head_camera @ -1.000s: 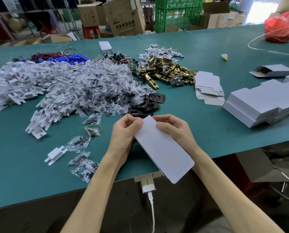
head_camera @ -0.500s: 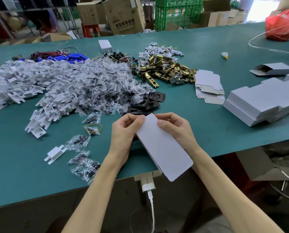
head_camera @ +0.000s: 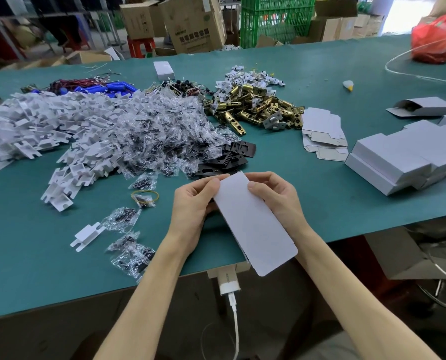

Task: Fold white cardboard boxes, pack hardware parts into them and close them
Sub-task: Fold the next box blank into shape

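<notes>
Teal covering spreads over the wide bench (head_camera: 320, 209), and most of its left half is buried under a heap of white plastic brackets (head_camera: 35, 126), which merges on its right into a heap of small clear bags holding black screws (head_camera: 159, 136). At the right edge lies a stack of folded white cardboard boxes (head_camera: 398, 157). Farther back in the middle lies a pile of brass latch parts (head_camera: 255, 107), with flat white box blanks (head_camera: 323, 131) just beside it. Near the front edge, a long white cardboard box (head_camera: 253, 224) is held tilted above the bench, its near end overhanging the edge and its far end caught between both hands. The left grip (head_camera: 193, 201) pinches the box's far left corner, thumb on top and fingers underneath. The right grip (head_camera: 279, 198) curls round the far right edge, thumb pressed on the top face. Black metal plates (head_camera: 227, 159) lie just beyond the fingertips. A single loose white bracket (head_camera: 86, 236) and a yellow rubber band (head_camera: 145, 197) lie left of the left grip.
</notes>
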